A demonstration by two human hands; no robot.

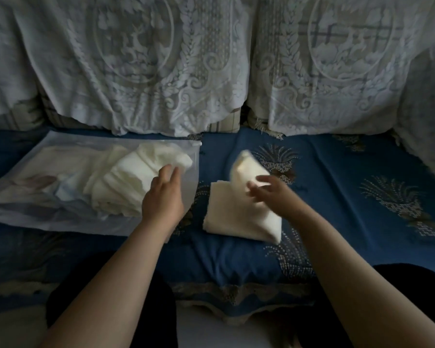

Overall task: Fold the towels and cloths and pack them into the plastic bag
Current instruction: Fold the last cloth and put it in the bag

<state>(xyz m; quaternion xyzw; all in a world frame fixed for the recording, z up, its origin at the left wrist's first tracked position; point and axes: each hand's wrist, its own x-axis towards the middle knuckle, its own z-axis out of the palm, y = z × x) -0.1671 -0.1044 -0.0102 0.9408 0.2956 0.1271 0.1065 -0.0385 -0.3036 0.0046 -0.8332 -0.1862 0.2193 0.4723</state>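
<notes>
Lace-draped cushions (136, 66) back the blue sofa seat (349, 177) before me. At left lies the plastic bag (35, 151) with folded cloths (126, 182) inside, my left hand (162, 197) flat on it, fingers straight. Beside it, my right hand (274, 194), blurred, fingers loosely spread, touches a cream towel (234, 212) with one corner raised.

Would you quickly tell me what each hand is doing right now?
Left hand: open, over the plastic bag.
Right hand: blurred over the cream cloth; grip cannot be told.
</notes>
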